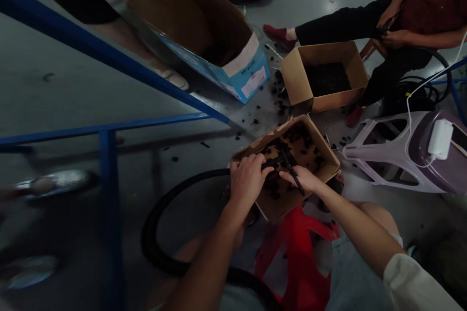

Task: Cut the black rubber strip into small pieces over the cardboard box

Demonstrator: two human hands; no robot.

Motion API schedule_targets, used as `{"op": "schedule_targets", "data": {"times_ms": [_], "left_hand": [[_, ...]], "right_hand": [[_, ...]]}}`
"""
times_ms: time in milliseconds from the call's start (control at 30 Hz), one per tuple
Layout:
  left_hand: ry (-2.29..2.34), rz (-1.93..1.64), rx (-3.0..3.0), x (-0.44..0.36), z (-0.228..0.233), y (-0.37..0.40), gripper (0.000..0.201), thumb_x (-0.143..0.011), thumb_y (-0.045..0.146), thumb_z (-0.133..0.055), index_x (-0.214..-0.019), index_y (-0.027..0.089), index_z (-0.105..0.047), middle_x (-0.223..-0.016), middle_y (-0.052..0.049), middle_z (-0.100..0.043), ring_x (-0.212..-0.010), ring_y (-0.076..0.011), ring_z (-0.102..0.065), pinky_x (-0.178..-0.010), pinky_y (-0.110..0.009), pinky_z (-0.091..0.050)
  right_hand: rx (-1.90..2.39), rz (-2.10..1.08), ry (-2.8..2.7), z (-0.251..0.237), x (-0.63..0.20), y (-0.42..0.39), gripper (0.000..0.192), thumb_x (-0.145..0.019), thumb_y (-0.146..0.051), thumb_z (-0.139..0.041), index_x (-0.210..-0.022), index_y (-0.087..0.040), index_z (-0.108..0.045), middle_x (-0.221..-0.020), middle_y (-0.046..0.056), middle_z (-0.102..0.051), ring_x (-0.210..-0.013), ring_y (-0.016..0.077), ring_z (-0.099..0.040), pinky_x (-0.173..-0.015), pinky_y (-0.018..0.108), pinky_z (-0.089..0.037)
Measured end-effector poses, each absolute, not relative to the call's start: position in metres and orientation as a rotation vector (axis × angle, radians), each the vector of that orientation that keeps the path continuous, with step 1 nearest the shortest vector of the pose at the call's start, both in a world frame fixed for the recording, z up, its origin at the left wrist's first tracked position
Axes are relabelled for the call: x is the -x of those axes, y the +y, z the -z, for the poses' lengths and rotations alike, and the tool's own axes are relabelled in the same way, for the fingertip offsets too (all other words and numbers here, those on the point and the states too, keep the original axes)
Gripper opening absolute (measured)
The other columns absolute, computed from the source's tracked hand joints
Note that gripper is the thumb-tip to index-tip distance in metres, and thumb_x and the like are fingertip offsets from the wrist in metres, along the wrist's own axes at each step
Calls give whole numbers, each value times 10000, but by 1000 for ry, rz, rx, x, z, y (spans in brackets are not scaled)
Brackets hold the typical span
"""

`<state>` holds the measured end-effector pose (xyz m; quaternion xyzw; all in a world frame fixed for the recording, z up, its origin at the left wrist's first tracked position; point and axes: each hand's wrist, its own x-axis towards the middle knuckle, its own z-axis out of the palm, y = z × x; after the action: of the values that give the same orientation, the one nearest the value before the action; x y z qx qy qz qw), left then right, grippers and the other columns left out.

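Gripping blurred black parts [282, 160], dim.

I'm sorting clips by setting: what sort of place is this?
Probably a workshop or factory floor: a bare concrete floor, blue metal frame, and cardboard boxes of small black parts being hand-sorted by seated people.
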<state>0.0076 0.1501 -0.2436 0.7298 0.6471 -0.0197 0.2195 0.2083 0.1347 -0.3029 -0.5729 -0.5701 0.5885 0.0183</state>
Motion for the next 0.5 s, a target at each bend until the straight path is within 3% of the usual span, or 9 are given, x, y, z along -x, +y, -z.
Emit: {"op": "schedule_targets", "data": {"times_ms": [267, 500], "left_hand": [[1832, 57, -1995, -2, 237, 154, 86, -944, 309, -634, -966, 228, -612, -1063, -84, -723, -1061, -298, -614, -875, -431, -360], [1775, 99, -2050, -7, 236, 151, 79, -925, 278, -646, -990, 240, -623, -1069, -83, -707, -1073, -306, -601, -900, -446, -355]], "right_hand": [[1943, -1864, -1699, 293, -207, 134, 657, -858, -811, -544, -632, -196, -595, -473, -1, -550, -527, 163, -605, -532, 229, -401], [1765, -2117, -1371, 295, -210, 136, 606, -922, -764, -495, -827, -183, -642, -665, 4, -655, -568, 138, -607, -516, 216, -437]]}}
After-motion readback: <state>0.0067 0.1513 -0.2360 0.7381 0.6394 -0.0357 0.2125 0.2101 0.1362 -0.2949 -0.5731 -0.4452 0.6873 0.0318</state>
